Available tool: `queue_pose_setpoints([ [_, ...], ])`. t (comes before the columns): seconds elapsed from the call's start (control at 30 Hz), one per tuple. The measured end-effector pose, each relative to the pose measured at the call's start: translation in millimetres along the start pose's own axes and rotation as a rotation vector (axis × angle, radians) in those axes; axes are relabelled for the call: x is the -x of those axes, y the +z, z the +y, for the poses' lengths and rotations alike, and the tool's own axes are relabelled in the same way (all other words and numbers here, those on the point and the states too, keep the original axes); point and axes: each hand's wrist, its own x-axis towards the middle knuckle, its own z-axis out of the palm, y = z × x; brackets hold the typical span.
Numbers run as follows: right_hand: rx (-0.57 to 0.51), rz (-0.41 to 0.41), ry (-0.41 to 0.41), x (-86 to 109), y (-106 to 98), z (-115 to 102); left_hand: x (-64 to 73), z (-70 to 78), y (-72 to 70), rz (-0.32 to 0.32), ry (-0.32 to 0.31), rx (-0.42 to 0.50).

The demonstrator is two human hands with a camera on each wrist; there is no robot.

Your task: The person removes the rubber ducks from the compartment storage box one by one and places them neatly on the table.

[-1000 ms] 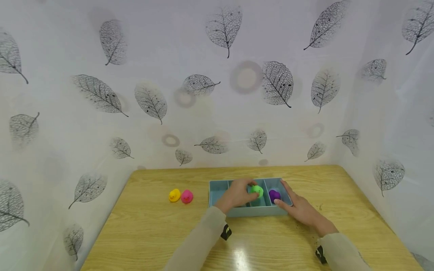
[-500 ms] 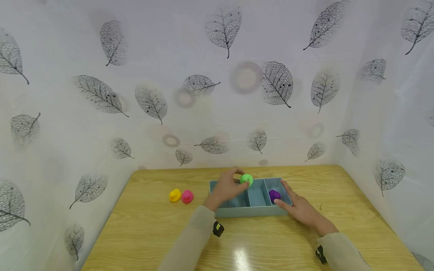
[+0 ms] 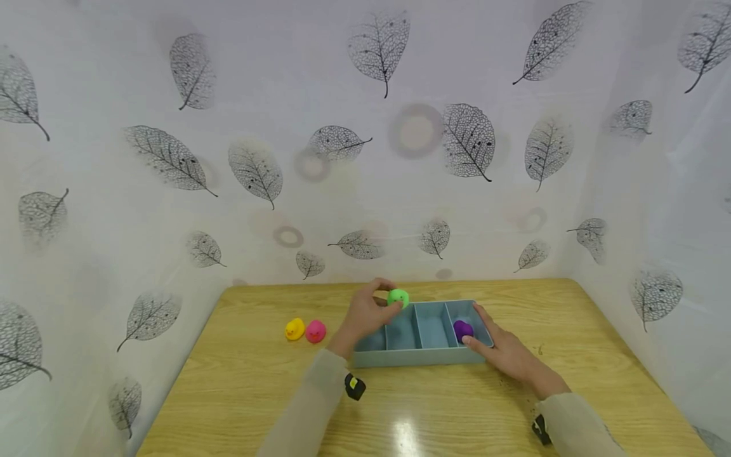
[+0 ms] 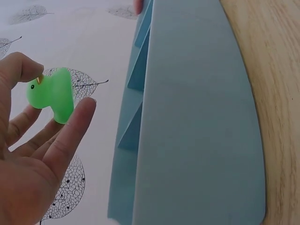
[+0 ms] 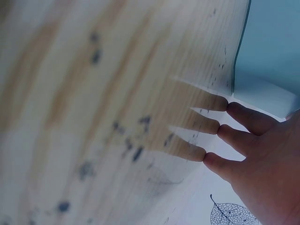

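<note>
In the head view my left hand (image 3: 365,312) holds a green rubber duck (image 3: 398,298) above the back rim of a blue-grey divided box (image 3: 422,357). The left wrist view shows the duck (image 4: 54,93) pinched between thumb and fingers, apart from the box (image 4: 197,112). My right hand (image 3: 508,352) rests at the box's right end, thumb over the front corner and fingers along the outer side. A purple rubber duck (image 3: 462,330) sits in the rightmost compartment near that thumb. In the right wrist view the right hand's (image 5: 267,159) straight fingers touch the tabletop beside the box (image 5: 276,51).
A yellow duck (image 3: 294,329) and a pink duck (image 3: 315,331) stand side by side on the wooden table (image 3: 240,393), left of the box. Leaf-patterned sheeting (image 3: 365,190) hangs behind the table and along its sides. My left forearm covers part of the box's left end.
My left hand has lifted the green duck out of a middle compartment and carried it left and toward the back. The right hand and the purple duck stay in place.
</note>
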Motion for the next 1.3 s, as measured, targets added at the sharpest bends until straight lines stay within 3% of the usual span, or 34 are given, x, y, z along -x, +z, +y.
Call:
queue_pose_setpoints([
  [0.27,-0.001,-0.001,0.003,-0.2,0.9,0.1,9.8,1.0,-19.2,0.052,-0.035,0.034],
  [0.5,0.001,0.004,0.004,0.6,1.1,1.0,18.1,0.5,-37.3,0.081,-0.055,0.138],
  [1.3,0.015,-0.004,0.005,-0.2,1.7,0.1,33.7,-26.5,-78.6,0.244,-0.074,0.220],
])
